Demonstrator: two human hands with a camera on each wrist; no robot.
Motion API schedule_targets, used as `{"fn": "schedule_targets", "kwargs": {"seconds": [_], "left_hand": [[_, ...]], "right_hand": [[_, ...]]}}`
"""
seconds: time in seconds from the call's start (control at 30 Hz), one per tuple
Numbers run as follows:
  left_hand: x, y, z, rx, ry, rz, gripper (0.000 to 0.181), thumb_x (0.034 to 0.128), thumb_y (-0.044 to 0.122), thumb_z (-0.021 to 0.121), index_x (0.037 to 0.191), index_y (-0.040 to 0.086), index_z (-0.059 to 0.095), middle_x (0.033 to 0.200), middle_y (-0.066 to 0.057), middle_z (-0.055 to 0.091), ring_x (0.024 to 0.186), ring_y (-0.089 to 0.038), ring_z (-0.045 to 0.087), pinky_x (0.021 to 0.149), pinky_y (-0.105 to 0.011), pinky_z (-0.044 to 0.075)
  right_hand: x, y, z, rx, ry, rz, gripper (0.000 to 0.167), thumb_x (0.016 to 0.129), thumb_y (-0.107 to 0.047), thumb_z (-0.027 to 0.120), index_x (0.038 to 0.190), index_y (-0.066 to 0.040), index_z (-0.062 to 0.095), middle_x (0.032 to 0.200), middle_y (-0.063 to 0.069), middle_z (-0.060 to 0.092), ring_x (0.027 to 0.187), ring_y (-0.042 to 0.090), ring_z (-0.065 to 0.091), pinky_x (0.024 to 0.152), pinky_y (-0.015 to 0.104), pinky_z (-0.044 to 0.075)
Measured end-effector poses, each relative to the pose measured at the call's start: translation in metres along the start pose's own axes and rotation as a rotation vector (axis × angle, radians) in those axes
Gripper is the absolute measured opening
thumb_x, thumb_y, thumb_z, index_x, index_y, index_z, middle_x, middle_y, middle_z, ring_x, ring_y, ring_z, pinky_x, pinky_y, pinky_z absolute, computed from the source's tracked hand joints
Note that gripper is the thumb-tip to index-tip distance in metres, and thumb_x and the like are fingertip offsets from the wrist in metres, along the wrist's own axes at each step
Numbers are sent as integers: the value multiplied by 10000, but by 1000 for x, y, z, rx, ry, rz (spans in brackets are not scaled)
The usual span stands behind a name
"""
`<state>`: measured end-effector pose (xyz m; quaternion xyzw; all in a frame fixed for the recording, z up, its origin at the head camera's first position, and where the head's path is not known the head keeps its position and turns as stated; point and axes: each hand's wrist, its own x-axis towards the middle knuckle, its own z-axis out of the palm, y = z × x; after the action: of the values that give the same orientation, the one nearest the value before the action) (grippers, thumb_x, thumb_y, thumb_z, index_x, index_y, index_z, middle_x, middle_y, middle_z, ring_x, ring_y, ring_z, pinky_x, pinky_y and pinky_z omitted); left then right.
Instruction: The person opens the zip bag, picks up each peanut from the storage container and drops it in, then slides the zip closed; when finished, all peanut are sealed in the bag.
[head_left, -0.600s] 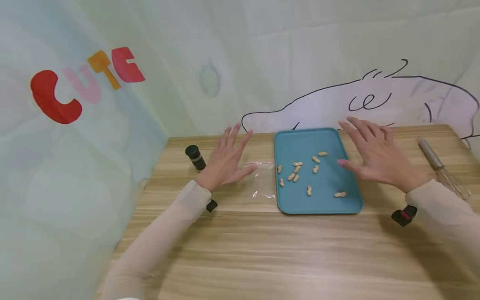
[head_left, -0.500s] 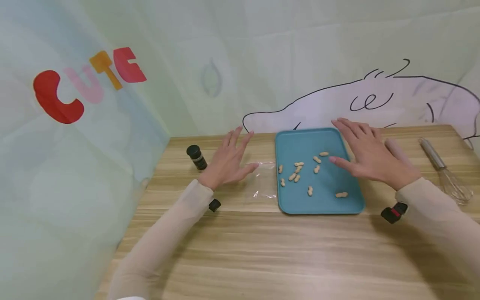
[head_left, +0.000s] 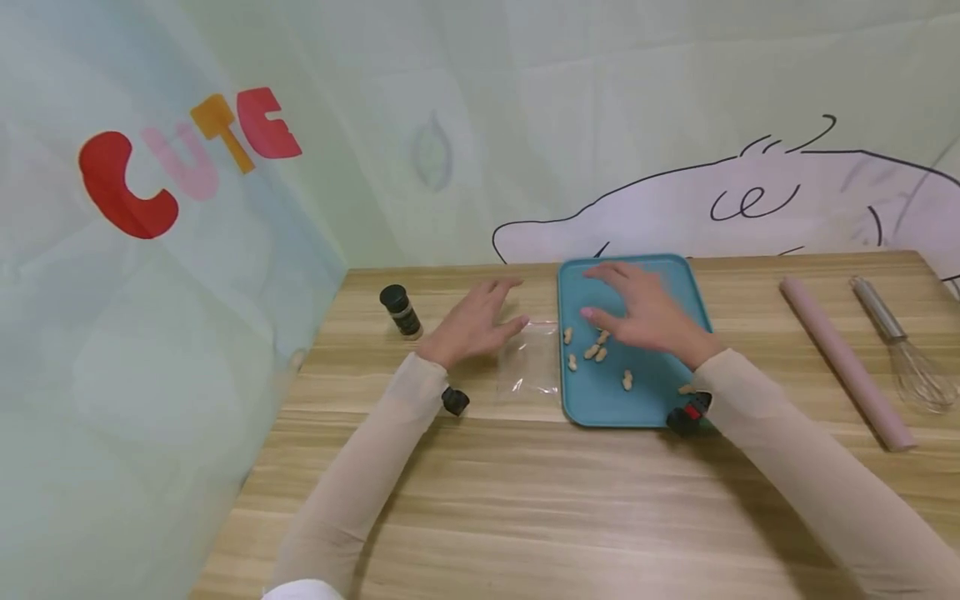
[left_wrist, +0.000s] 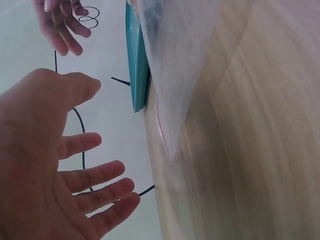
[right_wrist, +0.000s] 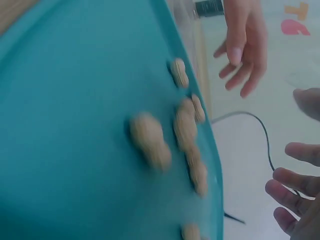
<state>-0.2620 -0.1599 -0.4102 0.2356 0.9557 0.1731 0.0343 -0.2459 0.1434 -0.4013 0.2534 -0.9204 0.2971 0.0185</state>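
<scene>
Peanuts [head_left: 627, 381] loose on blue tray [head_left: 594, 406], clear bag [head_left: 531, 365] just beside it on worktop [head_left: 525, 500]. Risk, I'd say: hasty sweep w/ my R grip [head_left: 642, 310] flicks some over the edge. That grip's above the tray, thumb well apart from fingers, nothing held; L grip [head_left: 472, 327] nr the bag, likewise relaxed & empty.

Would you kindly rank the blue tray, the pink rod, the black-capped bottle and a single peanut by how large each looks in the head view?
Largest to smallest:
1. Blue tray
2. Pink rod
3. Black-capped bottle
4. Single peanut
</scene>
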Motion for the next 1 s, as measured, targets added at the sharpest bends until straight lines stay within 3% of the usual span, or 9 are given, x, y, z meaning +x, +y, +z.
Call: {"fn": "schedule_targets", "kwargs": {"seconds": [0.23,0.53,1.0], "left_hand": [[0,-5,3,-63,-49,-13,575,1076,388,611,1572,124,490,1643,-200,466,1545,-383,436,1275,-548,380],[5,-5,8,-46,-98,-11,327,1065,287,636,1319,88,685,1524,-202,568,1450,-374,537,1250,-516,422],[9,-6,11,12,-29,69,86,1024,112,693,1090,59,706,1375,-184,666,1333,-349,609,1197,-471,466]], "right_hand": [[22,-15,24,27,-77,-6,541,1058,-335,649,1520,-65,570,1614,255,507,1538,506,408,1237,777,244],[39,-18,46,-62,-93,-62,408,1016,-227,682,1364,-13,700,1450,253,654,1402,481,559,1173,708,398],[44,-22,52,-55,-111,-59,322,1012,-187,676,1270,-14,763,1377,232,702,1324,456,605,1125,672,449]]}}
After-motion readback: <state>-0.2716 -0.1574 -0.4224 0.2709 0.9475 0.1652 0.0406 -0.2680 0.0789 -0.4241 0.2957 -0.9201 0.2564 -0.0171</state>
